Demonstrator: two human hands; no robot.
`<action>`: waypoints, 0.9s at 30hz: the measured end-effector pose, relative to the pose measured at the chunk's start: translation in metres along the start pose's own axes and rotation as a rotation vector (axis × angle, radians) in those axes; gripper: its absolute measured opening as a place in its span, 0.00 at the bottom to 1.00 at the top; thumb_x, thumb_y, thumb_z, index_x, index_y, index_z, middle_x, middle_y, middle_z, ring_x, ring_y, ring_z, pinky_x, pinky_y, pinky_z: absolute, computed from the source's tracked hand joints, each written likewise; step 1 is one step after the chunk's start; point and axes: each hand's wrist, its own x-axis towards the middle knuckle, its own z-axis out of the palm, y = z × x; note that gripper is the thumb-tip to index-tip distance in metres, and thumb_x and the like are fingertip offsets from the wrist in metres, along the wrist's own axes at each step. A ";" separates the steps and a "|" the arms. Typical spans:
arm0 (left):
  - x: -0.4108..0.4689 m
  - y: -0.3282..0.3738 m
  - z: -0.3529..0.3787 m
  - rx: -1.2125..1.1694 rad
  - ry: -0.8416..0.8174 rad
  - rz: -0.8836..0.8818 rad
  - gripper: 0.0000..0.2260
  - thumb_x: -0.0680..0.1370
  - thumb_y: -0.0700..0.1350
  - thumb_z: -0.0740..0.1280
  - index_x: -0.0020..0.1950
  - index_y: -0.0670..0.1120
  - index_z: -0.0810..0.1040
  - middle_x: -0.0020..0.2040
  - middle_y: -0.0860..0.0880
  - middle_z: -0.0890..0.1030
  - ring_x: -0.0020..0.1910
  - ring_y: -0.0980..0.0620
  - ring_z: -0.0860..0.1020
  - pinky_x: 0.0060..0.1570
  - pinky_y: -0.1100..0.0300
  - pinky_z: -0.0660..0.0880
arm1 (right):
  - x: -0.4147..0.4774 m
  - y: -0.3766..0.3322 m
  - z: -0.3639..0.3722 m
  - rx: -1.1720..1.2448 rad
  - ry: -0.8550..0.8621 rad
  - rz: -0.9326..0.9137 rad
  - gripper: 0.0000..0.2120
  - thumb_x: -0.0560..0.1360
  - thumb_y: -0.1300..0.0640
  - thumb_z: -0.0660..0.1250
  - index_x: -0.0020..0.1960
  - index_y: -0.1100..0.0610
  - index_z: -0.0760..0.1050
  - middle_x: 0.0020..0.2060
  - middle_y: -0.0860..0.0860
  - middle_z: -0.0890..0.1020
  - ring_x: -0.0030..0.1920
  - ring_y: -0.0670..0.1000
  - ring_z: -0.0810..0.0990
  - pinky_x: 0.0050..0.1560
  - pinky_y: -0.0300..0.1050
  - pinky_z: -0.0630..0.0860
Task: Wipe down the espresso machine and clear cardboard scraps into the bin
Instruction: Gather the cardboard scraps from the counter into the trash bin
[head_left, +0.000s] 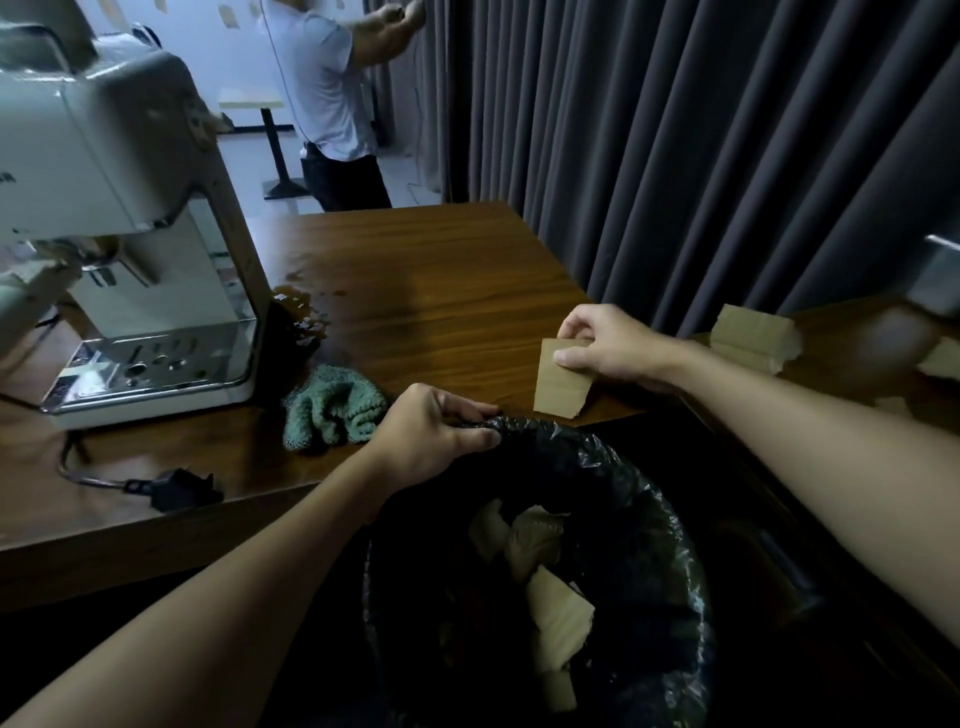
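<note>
My right hand (610, 345) pinches a flat cardboard scrap (561, 389) by its top edge, holding it upright over the front right corner of the wooden table (441, 301). My left hand (434, 434) grips the rim of the black-lined bin (670, 525), which is held just below the table edge. Several cardboard scraps (558, 618) lie inside the bin. The white espresso machine (130, 234) stands at the table's left. A crumpled green cloth (332, 408) lies beside it, touching no hand.
A dark liquid spill (301, 322) spreads by the machine's right side. The machine's black plug and cord (176, 488) lie near the front edge. More cardboard pieces (753, 338) sit on a second table at right. A person (332, 98) stands behind by grey curtains (675, 156).
</note>
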 end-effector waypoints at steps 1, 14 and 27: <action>0.000 0.002 -0.001 -0.017 -0.003 -0.017 0.03 0.71 0.42 0.79 0.43 0.45 0.88 0.48 0.56 0.87 0.45 0.61 0.84 0.51 0.60 0.80 | -0.011 0.000 -0.002 0.075 0.042 -0.004 0.09 0.73 0.59 0.72 0.51 0.55 0.75 0.48 0.54 0.81 0.48 0.51 0.80 0.49 0.45 0.78; -0.005 0.035 0.022 0.121 -0.203 0.013 0.09 0.74 0.44 0.76 0.41 0.40 0.82 0.32 0.50 0.80 0.28 0.58 0.75 0.28 0.65 0.71 | -0.145 -0.024 -0.014 0.257 0.126 -0.035 0.07 0.74 0.58 0.72 0.51 0.58 0.80 0.44 0.54 0.84 0.45 0.48 0.83 0.46 0.40 0.79; 0.036 0.084 0.075 0.150 -0.199 0.151 0.05 0.77 0.45 0.73 0.46 0.44 0.83 0.41 0.47 0.84 0.37 0.54 0.81 0.32 0.67 0.74 | -0.175 0.091 -0.045 0.023 0.407 0.290 0.20 0.79 0.55 0.63 0.70 0.54 0.70 0.69 0.52 0.72 0.69 0.50 0.69 0.67 0.43 0.64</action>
